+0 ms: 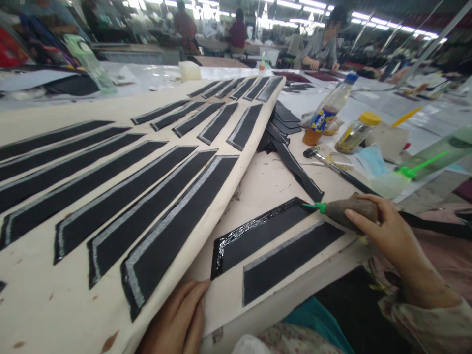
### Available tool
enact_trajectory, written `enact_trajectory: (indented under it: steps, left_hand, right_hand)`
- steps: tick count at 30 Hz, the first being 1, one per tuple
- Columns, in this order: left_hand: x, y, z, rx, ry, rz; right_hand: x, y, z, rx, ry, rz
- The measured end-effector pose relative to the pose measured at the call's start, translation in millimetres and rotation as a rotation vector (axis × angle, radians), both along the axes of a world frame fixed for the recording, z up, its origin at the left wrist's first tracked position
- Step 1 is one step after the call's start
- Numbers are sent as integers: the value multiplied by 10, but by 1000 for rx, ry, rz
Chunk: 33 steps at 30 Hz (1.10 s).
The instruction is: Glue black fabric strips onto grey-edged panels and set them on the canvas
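My right hand (396,236) is wrapped round a brown squeeze bottle (350,211) with a green nozzle. The nozzle tip touches the upper right corner of a black strip (265,241). A wet, glossy dark line runs along that strip's top and left edges. My left hand (180,314) lies with fingers stretched out on the pale surface, fingertips by the strip's lower left corner. Just below sits a second black strip (291,263) with a dull grey band along its edges. To the left, a large cream board (206,241) bears rows of similar black strips (180,221).
Behind the squeeze bottle lie a hammer (328,162), a Pepsi bottle (326,113), a yellow-lidded jar (357,132) and a blue mask (370,160). Loose black strips (295,164) lie beside the board. A greenish bottle (90,64) stands back left; a person (324,44) sits farther off.
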<state>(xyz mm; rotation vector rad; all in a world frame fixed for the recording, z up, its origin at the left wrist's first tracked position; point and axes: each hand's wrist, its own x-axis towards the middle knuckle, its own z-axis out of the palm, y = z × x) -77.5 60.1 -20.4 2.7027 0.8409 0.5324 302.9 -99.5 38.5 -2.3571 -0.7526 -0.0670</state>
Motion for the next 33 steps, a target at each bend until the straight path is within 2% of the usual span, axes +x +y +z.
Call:
enact_trajectory:
  steps: [5,10,18,21,23,25,28,31,33]
  left_hand:
    - [56,-59,87,-45,-12,25]
    - [87,-118,140,-144,28,73]
    - [123,-137,199,-242,-9,71]
    - [138,-139,218,-287,-53,69]
    - [142,-144,228,-311,-80,69]
    - [144,-151,236,-326,-96,74]
    - [143,-156,246,-334,-107,79]
    - [139,-154,245,-315,-123,76]
    - [138,-152,239,-290,-129,76]
  right_hand:
    - [-290,206,11,40,103,115]
    - [-674,365,73,23,92,246]
    - [-1022,584,15,-26,128,427]
    - [-1170,661,19,-8,284,493]
    - [-1217,688,38,52,491,509]
    - [-1189,692,88,206,729,449]
    - [-1008,656,238,512,931,205]
    - [-739,561,402,656,921,-5]
    - [-581,459,453,621,818,-31]
